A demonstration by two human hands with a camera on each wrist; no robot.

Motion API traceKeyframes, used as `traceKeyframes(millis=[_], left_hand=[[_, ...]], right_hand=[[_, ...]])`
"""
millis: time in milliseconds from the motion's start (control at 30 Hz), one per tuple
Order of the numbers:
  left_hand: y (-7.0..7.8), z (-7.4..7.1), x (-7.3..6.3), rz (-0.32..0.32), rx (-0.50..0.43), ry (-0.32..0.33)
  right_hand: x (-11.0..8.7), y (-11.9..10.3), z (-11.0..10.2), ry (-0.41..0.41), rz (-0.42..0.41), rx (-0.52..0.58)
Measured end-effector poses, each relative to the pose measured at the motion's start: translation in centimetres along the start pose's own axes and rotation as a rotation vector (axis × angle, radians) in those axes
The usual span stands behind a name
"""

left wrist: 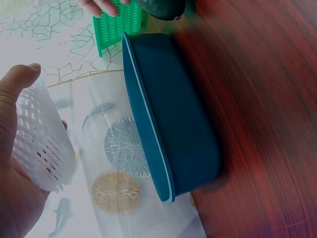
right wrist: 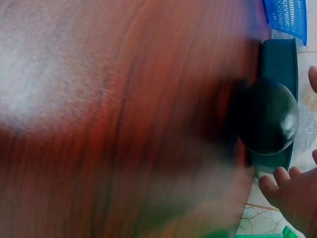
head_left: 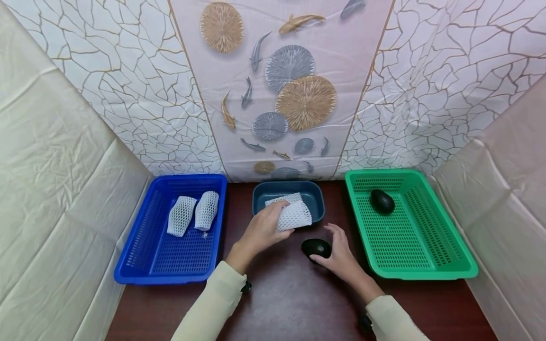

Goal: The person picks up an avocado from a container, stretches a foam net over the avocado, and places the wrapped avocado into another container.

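Observation:
My left hand (head_left: 265, 225) grips a white foam net sleeve (head_left: 295, 217) over the front of a small dark teal basin (head_left: 316, 192). More white netting (head_left: 283, 198) shows behind it, over the basin. In the left wrist view, thumb and fingers wrap the sleeve (left wrist: 42, 141). A dark avocado (head_left: 314, 248) lies on the table before the basin. Around its right side my right hand (head_left: 341, 255) spreads, thumb overlapping the near edge in the head view. The right wrist view shows the fingers (right wrist: 281, 174) straight and apart from the avocado (right wrist: 270, 116).
At the left stands a blue basket (head_left: 179, 278) with two net-covered items (head_left: 181, 216) inside. A green basket (head_left: 422, 273) on the right holds another dark avocado (head_left: 382, 201). Patterned cloth walls (head_left: 298, 142) close off the back and sides of the brown table (head_left: 281, 303).

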State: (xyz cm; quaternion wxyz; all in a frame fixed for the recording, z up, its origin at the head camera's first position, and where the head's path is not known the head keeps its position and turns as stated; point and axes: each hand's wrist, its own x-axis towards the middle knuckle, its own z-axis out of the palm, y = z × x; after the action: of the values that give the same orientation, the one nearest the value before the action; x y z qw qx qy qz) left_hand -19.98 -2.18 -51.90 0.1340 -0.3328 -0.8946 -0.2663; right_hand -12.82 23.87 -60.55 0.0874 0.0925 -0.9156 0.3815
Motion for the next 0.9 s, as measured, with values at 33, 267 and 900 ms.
traceKeyframes(millis=[33, 267, 900], left_hand=[[0.0, 0.0, 0.0, 0.007, 0.008, 0.002], [-0.2, -0.1, -0.2, 0.004, 0.043, -0.017], [-0.5, 0.5, -0.7, 0.0, 0.046, -0.018]], right_hand=[[-0.1, 0.1, 0.1, -0.03, 0.019, -0.003], [-0.2, 0.5, 0.2, -0.188, 0.1, -0.008], [-0.6, 0.9, -0.3, -0.225, -0.019, -0.043]])
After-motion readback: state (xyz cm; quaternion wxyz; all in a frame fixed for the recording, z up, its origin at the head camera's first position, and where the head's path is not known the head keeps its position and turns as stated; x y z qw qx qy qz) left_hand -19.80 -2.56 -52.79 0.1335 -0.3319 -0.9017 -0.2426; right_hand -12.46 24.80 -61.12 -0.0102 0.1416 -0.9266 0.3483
